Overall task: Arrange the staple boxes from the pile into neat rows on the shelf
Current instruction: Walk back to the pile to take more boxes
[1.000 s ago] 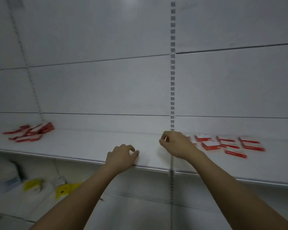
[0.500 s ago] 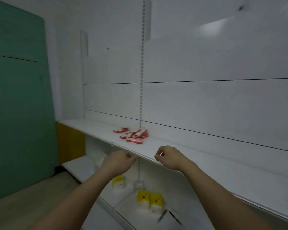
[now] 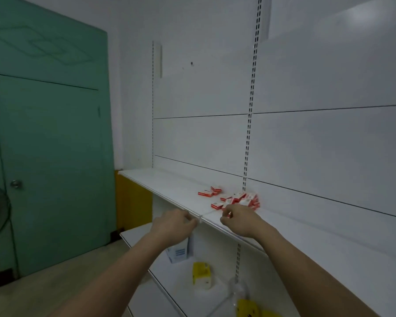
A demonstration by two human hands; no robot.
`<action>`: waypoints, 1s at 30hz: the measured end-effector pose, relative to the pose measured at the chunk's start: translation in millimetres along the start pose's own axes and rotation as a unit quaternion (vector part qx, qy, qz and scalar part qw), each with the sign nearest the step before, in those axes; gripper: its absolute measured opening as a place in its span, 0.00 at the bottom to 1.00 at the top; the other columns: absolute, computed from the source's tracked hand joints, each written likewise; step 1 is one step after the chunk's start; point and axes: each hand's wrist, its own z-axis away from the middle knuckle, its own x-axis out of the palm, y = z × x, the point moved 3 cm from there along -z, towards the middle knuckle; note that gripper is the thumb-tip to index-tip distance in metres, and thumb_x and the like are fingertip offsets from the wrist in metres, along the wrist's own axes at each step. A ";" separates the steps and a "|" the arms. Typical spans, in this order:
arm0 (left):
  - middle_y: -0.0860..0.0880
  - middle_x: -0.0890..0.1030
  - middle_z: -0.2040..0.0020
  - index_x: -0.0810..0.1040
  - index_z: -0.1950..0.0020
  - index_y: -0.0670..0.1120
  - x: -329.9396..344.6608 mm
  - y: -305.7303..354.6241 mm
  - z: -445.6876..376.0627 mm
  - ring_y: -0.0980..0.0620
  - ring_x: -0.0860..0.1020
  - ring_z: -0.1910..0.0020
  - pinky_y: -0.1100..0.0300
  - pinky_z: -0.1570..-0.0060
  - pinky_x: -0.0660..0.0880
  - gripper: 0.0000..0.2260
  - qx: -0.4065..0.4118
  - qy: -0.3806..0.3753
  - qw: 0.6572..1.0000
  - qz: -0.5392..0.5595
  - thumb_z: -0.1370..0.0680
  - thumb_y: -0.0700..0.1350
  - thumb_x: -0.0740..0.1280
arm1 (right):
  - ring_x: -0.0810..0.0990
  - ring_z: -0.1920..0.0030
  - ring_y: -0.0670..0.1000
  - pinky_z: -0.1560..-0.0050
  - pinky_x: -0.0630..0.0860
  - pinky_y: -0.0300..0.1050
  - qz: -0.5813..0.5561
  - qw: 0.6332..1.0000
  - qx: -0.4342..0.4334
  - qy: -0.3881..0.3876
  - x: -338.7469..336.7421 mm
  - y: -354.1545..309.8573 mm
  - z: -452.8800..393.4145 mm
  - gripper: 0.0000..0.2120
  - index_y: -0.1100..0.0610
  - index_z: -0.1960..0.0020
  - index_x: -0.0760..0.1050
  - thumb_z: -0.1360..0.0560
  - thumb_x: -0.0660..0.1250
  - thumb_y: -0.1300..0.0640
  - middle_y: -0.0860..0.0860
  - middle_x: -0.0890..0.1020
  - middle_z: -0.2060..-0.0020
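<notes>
With both arms stretched toward the white metal shelf (image 3: 169, 186), I start from what lies nearest: below it, on the lower white shelf (image 3: 183, 280), stand a yellow-and-white carton (image 3: 201, 274), a white box with blue print (image 3: 177, 251) and another yellow pack (image 3: 247, 308) at the bottom edge. My left hand (image 3: 173, 224) hovers at the shelf's front lip, fingers curled loosely and holding nothing that I can see. My right hand (image 3: 240, 220) sits just over the lip, fingers bent inward; something small and red-white shows at the fingertips, but I cannot tell whether I am pinching it or whether it lies behind them. Just beyond that hand is the loose pile of small red-and-white cardboard staple boxes (image 3: 238, 200), heaped at odd angles against the slotted upright, with a few boxes lying apart to its left. Farther off stands the green door (image 3: 48, 161). I judge the risk to be the pile's closeness to the edge: a careless reach could nudge light boxes off the lip and down.
</notes>
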 end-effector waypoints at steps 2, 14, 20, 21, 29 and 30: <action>0.49 0.78 0.39 0.76 0.37 0.53 7.8 -8.6 -29.9 0.49 0.76 0.42 0.50 0.43 0.75 0.22 0.004 -0.002 1.000 -0.004 0.23 0.63 0.56 | 0.77 0.45 0.52 0.46 0.73 0.46 -0.018 1.000 -0.003 0.012 12.8 7.1 -36.1 0.14 0.54 0.42 0.75 0.24 0.62 0.49 0.52 0.78 0.41; 0.51 0.77 0.40 0.76 0.38 0.53 55.5 -58.6 -196.7 0.52 0.76 0.45 0.54 0.45 0.76 0.17 0.004 -0.040 0.999 0.019 0.22 0.59 0.61 | 0.76 0.58 0.49 0.57 0.71 0.42 -0.083 0.996 0.033 0.019 52.5 54.2 -201.8 0.11 0.56 0.44 0.76 0.24 0.62 0.55 0.54 0.80 0.50; 0.51 0.77 0.40 0.75 0.37 0.53 79.7 -77.5 -266.0 0.53 0.75 0.44 0.56 0.43 0.74 0.16 0.035 -0.048 0.996 0.067 0.22 0.56 0.63 | 0.76 0.61 0.48 0.57 0.74 0.44 -0.079 0.993 0.069 0.059 62.6 71.5 -248.1 0.08 0.55 0.47 0.76 0.24 0.62 0.58 0.51 0.77 0.53; 0.51 0.77 0.39 0.75 0.37 0.53 84.9 -80.4 -277.1 0.53 0.75 0.44 0.57 0.44 0.74 0.15 0.043 -0.051 0.995 0.076 0.22 0.55 0.63 | 0.76 0.60 0.49 0.58 0.73 0.43 -0.075 0.993 0.076 0.060 64.7 73.1 -254.0 0.08 0.56 0.46 0.76 0.24 0.62 0.58 0.51 0.78 0.52; 0.49 0.75 0.37 0.74 0.35 0.50 120.1 -97.9 -376.2 0.52 0.74 0.42 0.62 0.46 0.70 0.18 0.160 -0.098 0.971 0.149 0.24 0.50 0.68 | 0.78 0.61 0.46 0.65 0.71 0.37 -0.058 0.982 0.156 0.085 71.6 84.5 -292.2 0.07 0.53 0.48 0.77 0.24 0.62 0.56 0.49 0.79 0.57; 0.48 0.75 0.37 0.74 0.35 0.49 123.9 -99.3 -388.3 0.51 0.74 0.42 0.61 0.45 0.70 0.19 0.174 -0.106 0.967 0.155 0.24 0.50 0.69 | 0.78 0.61 0.46 0.65 0.70 0.37 -0.054 0.980 0.168 0.093 71.8 86.2 -295.1 0.07 0.53 0.48 0.77 0.24 0.63 0.55 0.49 0.79 0.56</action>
